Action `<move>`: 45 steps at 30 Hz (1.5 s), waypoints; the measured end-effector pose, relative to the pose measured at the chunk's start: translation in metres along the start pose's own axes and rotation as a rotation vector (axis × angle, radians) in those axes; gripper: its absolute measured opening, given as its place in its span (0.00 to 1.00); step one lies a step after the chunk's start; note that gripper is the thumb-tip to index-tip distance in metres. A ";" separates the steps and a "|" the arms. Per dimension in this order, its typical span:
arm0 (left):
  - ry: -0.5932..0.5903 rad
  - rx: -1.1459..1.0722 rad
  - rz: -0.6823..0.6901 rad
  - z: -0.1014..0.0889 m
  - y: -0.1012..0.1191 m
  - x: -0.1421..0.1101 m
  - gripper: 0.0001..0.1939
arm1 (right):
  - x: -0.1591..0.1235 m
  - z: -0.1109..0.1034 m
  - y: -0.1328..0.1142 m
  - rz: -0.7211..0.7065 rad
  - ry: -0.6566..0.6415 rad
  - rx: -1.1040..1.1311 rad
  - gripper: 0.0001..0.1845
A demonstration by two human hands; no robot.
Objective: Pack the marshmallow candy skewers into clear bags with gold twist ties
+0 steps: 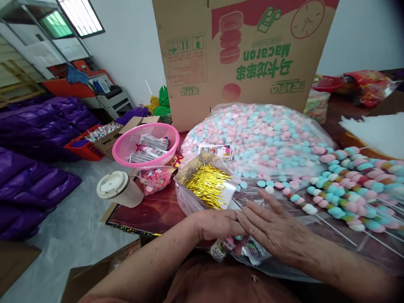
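Holding the left hand [219,224] half curled, palm down, and meeting its fingertips with the right hand [273,229], spreading the latter's fingers partly open over them. Possibly pinching something underneath; cannot tell, with the fingertips hiding it. Showing just below the left hand, at the person's edge of the table [158,210]: a wrapped packet [218,250], pointing its printed end left and towards the body, running its visible long axis roughly sideways, rising slightly rightwards. Lying just beyond the hands: gold ties [208,185] in an open bag [186,200].
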State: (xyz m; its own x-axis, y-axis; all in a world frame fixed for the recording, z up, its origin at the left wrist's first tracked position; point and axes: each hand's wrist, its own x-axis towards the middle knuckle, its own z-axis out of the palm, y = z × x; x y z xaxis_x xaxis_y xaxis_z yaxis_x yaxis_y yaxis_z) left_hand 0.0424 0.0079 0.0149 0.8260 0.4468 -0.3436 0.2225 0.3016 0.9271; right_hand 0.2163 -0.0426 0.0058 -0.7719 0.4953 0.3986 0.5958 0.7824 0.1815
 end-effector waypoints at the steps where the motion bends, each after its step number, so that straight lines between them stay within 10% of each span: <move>1: -0.050 0.042 -0.036 -0.002 -0.001 -0.002 0.15 | -0.001 0.005 -0.004 -0.005 -0.014 -0.014 0.17; 6: 0.158 0.912 0.096 -0.009 -0.007 -0.012 0.07 | 0.005 0.024 -0.020 0.277 -0.116 0.280 0.15; 12: 0.447 1.496 0.456 -0.012 -0.023 -0.039 0.09 | 0.038 0.015 -0.016 0.880 -0.391 1.326 0.20; 16: 0.772 0.962 0.481 -0.019 -0.039 -0.056 0.10 | 0.064 0.023 0.028 0.714 -0.526 1.434 0.22; 19: 1.018 0.097 0.244 -0.024 -0.043 -0.056 0.07 | 0.085 0.053 0.068 0.549 -0.308 0.757 0.18; 23: 1.089 -0.634 0.119 -0.028 -0.042 -0.048 0.09 | 0.104 0.096 0.089 0.311 -0.340 0.266 0.07; 31: 1.015 -0.749 0.160 -0.029 -0.034 -0.039 0.11 | 0.077 0.078 0.084 0.387 -0.258 0.387 0.12; 38: 0.929 -0.693 0.113 -0.010 -0.032 -0.014 0.10 | 0.050 0.049 -0.009 0.741 0.213 1.041 0.12; 45: 0.796 -0.476 0.102 0.013 -0.031 -0.002 0.05 | 0.033 0.037 -0.010 0.942 0.041 1.363 0.18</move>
State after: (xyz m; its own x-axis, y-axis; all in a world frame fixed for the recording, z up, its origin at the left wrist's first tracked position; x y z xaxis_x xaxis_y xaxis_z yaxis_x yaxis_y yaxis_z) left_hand 0.0410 -0.0134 -0.0114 0.1929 0.8827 -0.4285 -0.2131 0.4640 0.8598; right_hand 0.1767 -0.0196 -0.0159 -0.2571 0.9639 -0.0693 0.1835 -0.0217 -0.9828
